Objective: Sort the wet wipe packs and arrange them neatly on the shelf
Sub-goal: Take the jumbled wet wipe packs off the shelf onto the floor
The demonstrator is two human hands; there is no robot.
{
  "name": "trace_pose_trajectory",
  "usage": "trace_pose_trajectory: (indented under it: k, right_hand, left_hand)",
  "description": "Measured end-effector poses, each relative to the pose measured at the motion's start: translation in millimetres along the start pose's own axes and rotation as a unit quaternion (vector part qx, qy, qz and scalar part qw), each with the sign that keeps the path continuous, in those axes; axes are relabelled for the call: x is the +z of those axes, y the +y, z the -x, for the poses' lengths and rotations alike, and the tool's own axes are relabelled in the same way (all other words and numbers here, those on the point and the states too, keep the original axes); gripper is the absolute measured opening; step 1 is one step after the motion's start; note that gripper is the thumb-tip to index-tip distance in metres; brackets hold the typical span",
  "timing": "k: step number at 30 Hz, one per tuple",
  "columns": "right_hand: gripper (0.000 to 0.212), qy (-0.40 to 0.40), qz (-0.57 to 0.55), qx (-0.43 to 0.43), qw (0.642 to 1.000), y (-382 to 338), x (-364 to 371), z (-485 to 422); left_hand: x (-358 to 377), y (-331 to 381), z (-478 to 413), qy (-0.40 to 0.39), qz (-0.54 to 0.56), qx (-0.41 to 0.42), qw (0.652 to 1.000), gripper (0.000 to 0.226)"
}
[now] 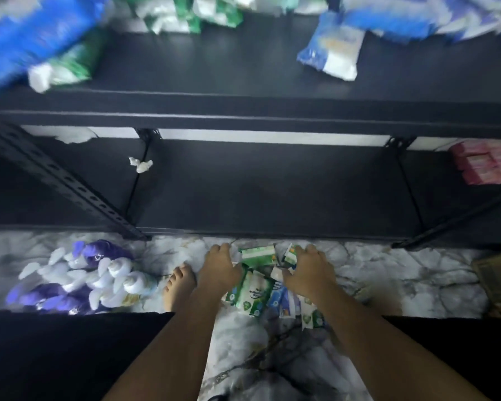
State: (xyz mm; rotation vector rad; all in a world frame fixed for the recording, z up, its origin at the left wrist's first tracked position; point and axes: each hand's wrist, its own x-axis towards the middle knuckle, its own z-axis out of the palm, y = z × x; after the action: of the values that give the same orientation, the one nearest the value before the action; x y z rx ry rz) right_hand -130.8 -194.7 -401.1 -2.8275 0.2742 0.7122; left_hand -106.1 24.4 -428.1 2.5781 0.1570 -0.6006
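A pile of packs (253, 295), green and blue, lies on the marble floor (388, 280) just in front of the black shelf (243, 111). The left hand (219, 270) rests on the left side of the pile with bent fingers. The right hand (310, 270) rests on the right side, fingers bent over a small green pack (290, 254). I cannot tell if either hand really grips. A bare foot (178, 287) stands left of the pile. Purple packs (78, 280) lie further left. Blue packs (333, 52) sit on the top board, pink packs (486, 163) on the low board.
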Motion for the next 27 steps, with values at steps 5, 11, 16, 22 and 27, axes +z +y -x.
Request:
trace_pose_trajectory:
  k: [5,11,16,22,27]
  right_hand:
    - [0.063,0.087,-0.034,-0.105,0.99,-45.9,-63.0,40.7]
    - [0.047,0.217,-0.083,-0.198,0.952,-86.3,-147.1,100.4]
    - [0.024,0.391,-0.149,-0.265,0.869,-108.1,-228.1,132.0]
    - [0.049,0.409,-0.056,-0.096,0.906,-119.3,-309.2,108.7]
    - [0.063,0.352,-0.009,-0.008,0.936,-127.2,-316.3,79.6]
  left_hand:
    - [-76.7,16.8,38.6,0.097,0.005,0.074,0.992,0.05]
    - [-180.4,41.8,95.5,0.222,-0.038,0.177,0.958,0.048]
    - [-254.7,57.5,131.6,0.323,-0.078,0.237,0.913,0.037]
    - [-322.7,81.8,133.6,0.408,-0.11,0.231,0.876,0.041]
    - [-333.5,90.5,112.1,0.418,-0.185,0.078,0.886,0.055]
